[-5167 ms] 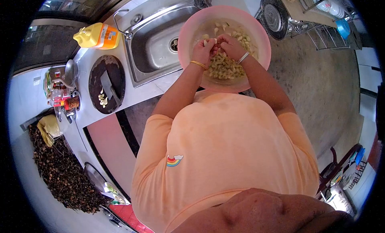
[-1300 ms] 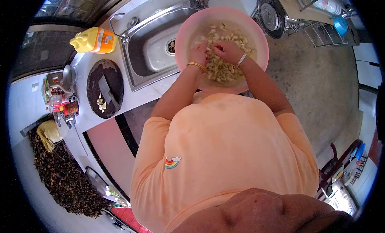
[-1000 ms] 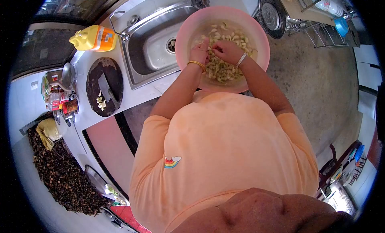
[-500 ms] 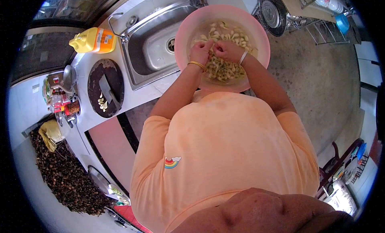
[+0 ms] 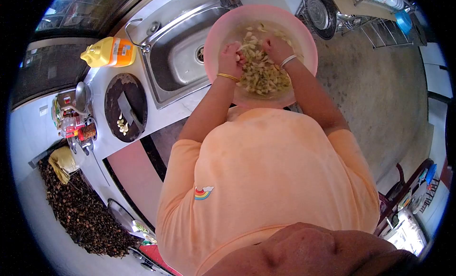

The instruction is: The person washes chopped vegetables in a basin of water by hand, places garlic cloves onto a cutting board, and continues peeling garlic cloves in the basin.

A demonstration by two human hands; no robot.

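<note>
- The left hand [image 5: 231, 59] curled over pale cloves [image 5: 263, 80] in the pink basin [image 5: 309, 43]; I cannot tell whether it gripped any;
- The right hand [image 5: 277, 50] dipped in beside it, apart; its fingertips were hidden, so its grip cannot be told;
- The cloves lay in the basin's water, mostly massed on the person's side;
- Near the sink [image 5: 176, 57], a cleaver [image 5: 125, 105] lay on a dark board [image 5: 113, 98].

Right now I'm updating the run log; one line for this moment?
left hand: inside pink basin, garlic cloves against it | right hand: apart from left, contents hidden | cleaver: on chopping board
</note>
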